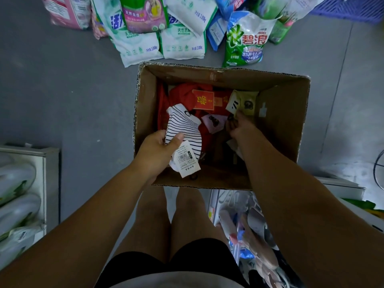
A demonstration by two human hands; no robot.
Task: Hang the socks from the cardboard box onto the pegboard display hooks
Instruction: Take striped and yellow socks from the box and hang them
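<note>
Shop floor: detergent bags (245,38) piled on grey floor (62,90), stocked shelf (25,183), tagged socks (185,132) in box (284,113).

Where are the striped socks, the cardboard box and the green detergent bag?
striped socks (187,129), head view, striped fabric.
cardboard box (280,132), head view, right inner wall.
green detergent bag (245,38), head view, printed front.

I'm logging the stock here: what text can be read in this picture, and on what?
"ARIEL", "碧浪": green detergent bag.
"71": cream card in the cardboard box.
Too small to read: barcode tag on the striped socks.
Too blurred to read: white-green bags.
</note>
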